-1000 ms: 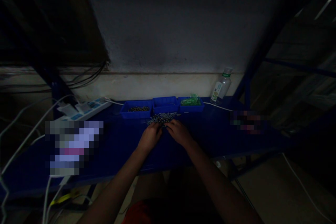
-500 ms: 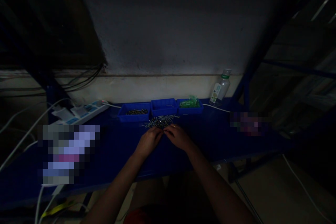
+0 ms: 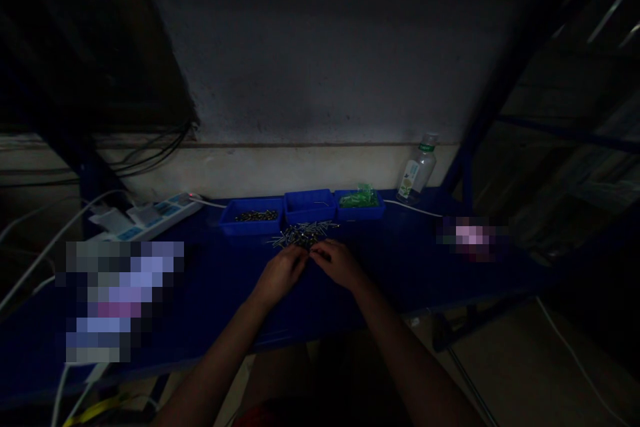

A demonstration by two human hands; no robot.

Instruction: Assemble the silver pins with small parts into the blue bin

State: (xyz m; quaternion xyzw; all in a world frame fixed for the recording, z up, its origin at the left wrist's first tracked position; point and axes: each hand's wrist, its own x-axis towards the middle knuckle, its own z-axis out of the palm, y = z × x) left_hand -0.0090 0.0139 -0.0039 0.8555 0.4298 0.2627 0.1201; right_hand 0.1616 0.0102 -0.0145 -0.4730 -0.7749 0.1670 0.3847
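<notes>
My left hand and my right hand meet over the blue table, fingertips almost touching. Both hands are closed in a pinch; whatever lies between the fingers is too small and dark to make out. Right behind the fingertips is a loose pile of thin metal screws or nails. Beyond the pile stand three blue bins in a row. Small brassy metal parts lie in the left bin. One thin piece shows in the middle bin, and green plastic parts fill the right bin.
A clear bottle with a green-banded neck stands by the wall at the right. A white power strip with plugs and cables lies at the left back. Blurred-out items lie on the table's left and right sides.
The whole view has shifted slightly to the left. My hands stay pinched together in front of the pile, with only a small change in the fingers.
</notes>
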